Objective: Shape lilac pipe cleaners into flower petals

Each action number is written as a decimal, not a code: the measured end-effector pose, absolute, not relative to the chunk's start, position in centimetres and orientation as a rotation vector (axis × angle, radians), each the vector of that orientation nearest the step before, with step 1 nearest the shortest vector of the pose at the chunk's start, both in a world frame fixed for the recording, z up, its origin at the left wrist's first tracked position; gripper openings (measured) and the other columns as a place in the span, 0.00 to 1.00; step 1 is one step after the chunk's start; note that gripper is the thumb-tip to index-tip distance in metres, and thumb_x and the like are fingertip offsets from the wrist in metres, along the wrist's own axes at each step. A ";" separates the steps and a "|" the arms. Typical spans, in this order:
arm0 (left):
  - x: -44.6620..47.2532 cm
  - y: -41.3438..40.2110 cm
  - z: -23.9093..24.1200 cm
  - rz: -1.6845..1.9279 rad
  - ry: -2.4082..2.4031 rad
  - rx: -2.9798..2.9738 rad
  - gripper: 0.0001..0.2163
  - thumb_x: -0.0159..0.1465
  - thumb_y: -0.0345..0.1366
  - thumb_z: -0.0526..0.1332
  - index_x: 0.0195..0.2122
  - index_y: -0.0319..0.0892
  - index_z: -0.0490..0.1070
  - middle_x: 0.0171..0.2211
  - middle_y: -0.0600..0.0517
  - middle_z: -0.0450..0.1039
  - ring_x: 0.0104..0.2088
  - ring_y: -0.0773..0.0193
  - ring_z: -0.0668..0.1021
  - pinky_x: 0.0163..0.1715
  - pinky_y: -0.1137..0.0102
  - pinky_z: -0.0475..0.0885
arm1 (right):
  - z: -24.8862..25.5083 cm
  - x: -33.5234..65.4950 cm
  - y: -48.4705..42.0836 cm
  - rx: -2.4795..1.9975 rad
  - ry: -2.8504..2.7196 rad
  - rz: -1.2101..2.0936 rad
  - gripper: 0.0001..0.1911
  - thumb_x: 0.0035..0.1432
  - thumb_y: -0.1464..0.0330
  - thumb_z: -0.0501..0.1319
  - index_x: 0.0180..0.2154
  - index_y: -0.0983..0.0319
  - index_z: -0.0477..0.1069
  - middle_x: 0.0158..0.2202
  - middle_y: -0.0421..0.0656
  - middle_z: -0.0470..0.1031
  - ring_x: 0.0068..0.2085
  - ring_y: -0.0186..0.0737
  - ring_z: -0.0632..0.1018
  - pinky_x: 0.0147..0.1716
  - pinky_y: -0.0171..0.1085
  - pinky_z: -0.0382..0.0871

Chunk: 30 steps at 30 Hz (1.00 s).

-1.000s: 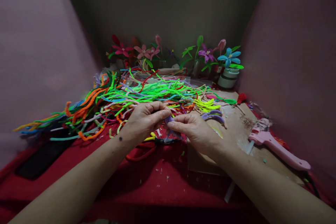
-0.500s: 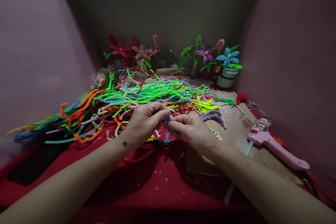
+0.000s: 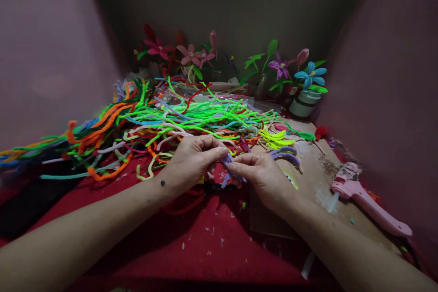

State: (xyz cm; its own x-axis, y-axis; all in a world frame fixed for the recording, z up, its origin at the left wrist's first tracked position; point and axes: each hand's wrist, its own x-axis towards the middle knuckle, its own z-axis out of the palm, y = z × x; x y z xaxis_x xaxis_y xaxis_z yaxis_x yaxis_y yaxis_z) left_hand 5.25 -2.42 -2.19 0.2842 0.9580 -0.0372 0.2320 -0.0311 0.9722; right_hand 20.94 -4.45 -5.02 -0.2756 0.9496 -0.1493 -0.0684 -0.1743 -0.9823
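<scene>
Between my two hands is a small purple piece of pipe cleaner, bent into short strips. My left hand pinches its upper end between thumb and forefinger. The fingers of my right hand are closed on its right side, with the thumb on top. A few purple ends hang below the fingertips. Beyond my right hand, bent purple pipe cleaners and yellow ones lie on cardboard. Under my left wrist, red handles of a tool show partly.
A heap of multicoloured pipe cleaners spreads across the back and left. Pipe-cleaner flowers stand behind, a blue one by a jar. A pink glue gun rests on the cardboard at right. A dark flat object lies at left.
The view has shifted, so the flowers and glue gun appear farther right. Both hands still grip the purple piece, and more of its strips now show between them.
</scene>
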 end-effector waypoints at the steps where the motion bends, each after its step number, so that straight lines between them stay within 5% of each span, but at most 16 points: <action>1: 5.2 -2.4 -2.4 0.879 1.143 1.485 0.07 0.55 0.36 0.61 0.24 0.37 0.69 0.16 0.58 0.64 0.16 0.74 0.65 0.16 0.78 0.60 | -4.9 20.9 -4.5 -1.145 -1.246 1.560 0.11 0.44 0.63 0.66 0.18 0.62 0.71 0.17 0.38 0.67 0.21 0.31 0.64 0.23 0.34 0.55; 21: 5.3 -1.7 -2.7 0.816 0.934 1.287 0.11 0.55 0.32 0.60 0.16 0.38 0.66 0.09 0.60 0.56 0.10 0.78 0.56 0.10 0.79 0.48 | -4.5 20.8 -4.7 -1.067 -1.196 1.625 0.14 0.51 0.62 0.62 0.19 0.63 0.70 0.19 0.39 0.66 0.22 0.31 0.65 0.24 0.34 0.57; 30: 5.3 -2.0 -2.8 0.814 0.987 1.343 0.11 0.55 0.32 0.60 0.17 0.38 0.66 0.09 0.60 0.58 0.10 0.78 0.57 0.10 0.80 0.49 | -3.7 20.4 -4.9 -1.270 -1.209 1.504 0.08 0.49 0.68 0.64 0.22 0.62 0.69 0.19 0.38 0.71 0.21 0.31 0.70 0.24 0.33 0.64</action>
